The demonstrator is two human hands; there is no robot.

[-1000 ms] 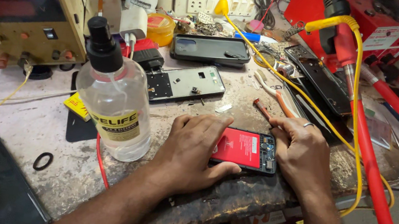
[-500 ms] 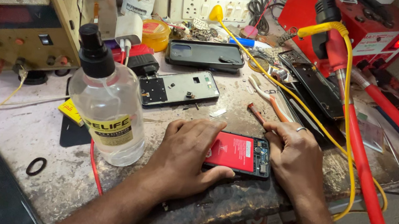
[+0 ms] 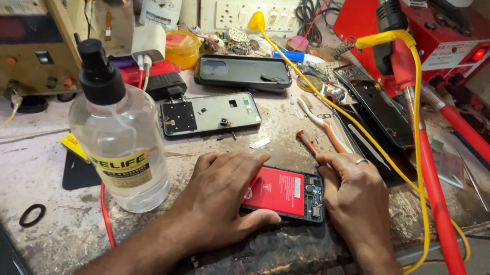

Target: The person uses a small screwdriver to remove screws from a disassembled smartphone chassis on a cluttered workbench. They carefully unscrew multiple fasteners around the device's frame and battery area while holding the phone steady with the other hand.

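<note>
Red-backed flat phone [image 3: 286, 194] (opened) | left hand [image 3: 217, 200] | right hand [image 3: 351, 200] | both gripping

Left hand [image 3: 218, 196] and right hand [image 3: 351, 200] press an opened phone [image 3: 285, 193] with a red battery onto the desk [image 3: 15, 184], beside a clear bottle [image 3: 121, 136].

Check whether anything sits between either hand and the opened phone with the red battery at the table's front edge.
Nothing visible does. The left hand lies on the opened phone with the red battery, covering its left end, and the right hand presses against its right end. The clear plastic bottle with the black cap stands apart, left of the left hand.
</note>
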